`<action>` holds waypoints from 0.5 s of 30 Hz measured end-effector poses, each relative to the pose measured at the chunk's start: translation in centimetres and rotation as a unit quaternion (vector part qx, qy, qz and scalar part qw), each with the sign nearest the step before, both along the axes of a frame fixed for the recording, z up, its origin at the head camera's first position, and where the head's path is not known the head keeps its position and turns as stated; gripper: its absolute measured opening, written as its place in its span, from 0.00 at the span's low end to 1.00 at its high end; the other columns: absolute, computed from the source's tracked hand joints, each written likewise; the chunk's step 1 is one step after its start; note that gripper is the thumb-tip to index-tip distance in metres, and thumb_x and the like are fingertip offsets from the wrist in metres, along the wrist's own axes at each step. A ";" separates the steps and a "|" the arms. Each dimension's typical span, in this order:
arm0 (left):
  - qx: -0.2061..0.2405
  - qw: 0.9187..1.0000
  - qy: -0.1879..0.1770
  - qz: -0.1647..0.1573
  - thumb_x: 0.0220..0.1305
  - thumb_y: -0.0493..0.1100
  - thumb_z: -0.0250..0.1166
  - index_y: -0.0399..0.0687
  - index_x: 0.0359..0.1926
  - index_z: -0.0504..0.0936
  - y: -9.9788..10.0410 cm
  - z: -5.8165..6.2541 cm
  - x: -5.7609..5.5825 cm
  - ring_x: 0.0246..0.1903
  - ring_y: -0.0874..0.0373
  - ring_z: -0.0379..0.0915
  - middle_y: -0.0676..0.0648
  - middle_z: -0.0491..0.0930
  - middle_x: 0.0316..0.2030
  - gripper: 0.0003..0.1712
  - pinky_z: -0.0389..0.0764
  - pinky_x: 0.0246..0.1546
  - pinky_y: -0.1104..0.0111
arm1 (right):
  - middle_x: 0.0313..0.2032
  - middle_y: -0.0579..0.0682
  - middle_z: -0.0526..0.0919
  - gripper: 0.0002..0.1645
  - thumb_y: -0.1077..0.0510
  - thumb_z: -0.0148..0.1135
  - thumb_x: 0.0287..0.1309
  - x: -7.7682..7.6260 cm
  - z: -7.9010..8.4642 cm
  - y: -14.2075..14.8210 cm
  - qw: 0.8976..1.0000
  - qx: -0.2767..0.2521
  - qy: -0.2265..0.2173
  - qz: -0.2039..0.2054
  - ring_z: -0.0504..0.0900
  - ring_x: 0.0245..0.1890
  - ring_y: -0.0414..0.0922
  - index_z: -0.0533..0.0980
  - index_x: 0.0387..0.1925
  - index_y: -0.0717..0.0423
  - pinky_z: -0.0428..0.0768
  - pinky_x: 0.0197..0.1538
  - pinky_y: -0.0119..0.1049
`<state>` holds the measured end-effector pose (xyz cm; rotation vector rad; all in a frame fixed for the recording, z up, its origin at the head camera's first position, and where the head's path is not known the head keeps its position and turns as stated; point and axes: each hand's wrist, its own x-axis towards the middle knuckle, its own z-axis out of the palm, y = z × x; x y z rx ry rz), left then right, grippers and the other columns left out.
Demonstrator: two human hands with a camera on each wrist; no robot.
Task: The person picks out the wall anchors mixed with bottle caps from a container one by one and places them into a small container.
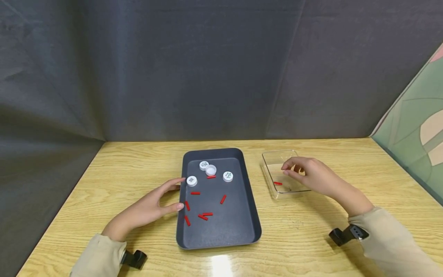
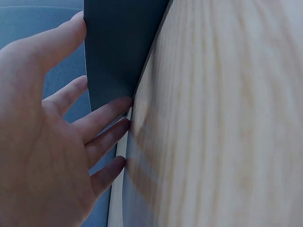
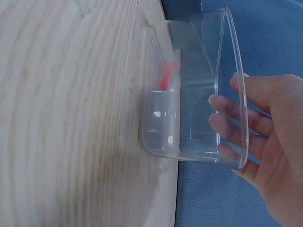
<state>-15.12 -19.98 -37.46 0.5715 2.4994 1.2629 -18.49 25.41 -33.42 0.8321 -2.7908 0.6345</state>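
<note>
Slightly left of the middle of the head view, a dark tray [image 1: 232, 229] lies on the wooden table [image 1: 138, 165], and the left hand [image 1: 147, 209] touches its left rim with the thumb and forefinger; the hand is spread wide, with a big gap between these two digits. Right of the centre stands a clear container [image 1: 292, 191], and the right hand [image 1: 313, 175] is above its right part, the fingers loosely bent. Between its thumb and forefinger there is a narrow gap, and I see nothing held in it. One red stick [image 1: 278, 183] is inside the container, near the lower left corner; in the right wrist view the red colour there is partly blurred. Seven more red sticks [image 1: 223, 199] lie in the tray, most of them in its lower left part, two of these just beside each other. Four white caps [image 1: 227, 176] are in the upper part of the tray; one of them shows its hollow side and touches its neighbour. Both sleeves [image 1: 98, 256] are beige, and each wrist carries a black device [image 1: 134, 259]. Dark cloth [image 1: 197, 69] fills the upper frame, and a green patterned panel [image 1: 405, 127] stands at the right edge.
</note>
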 end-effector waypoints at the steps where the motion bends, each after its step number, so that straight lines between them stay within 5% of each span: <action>1: 0.001 1.000 0.000 -0.001 0.54 0.63 0.64 0.68 0.68 0.56 0.0 0.0 0.0 0.62 0.58 0.59 0.59 0.63 0.62 0.42 0.62 0.57 0.51 | 0.33 0.39 0.80 0.04 0.57 0.61 0.60 0.0 0.0 0.0 1.000 -0.001 0.000 0.001 0.76 0.32 0.37 0.79 0.37 0.49 0.76 0.35 0.41; 15: -0.003 1.000 0.001 -0.002 0.55 0.62 0.64 0.69 0.68 0.56 0.1 -0.3 -0.1 0.61 0.60 0.60 0.59 0.65 0.61 0.42 0.61 0.58 0.50 | 0.36 0.35 0.79 0.06 0.59 0.61 0.59 0.7 0.9 -1.7 0.998 -0.048 -0.022 0.027 0.75 0.34 0.35 0.78 0.37 0.45 0.76 0.37 0.36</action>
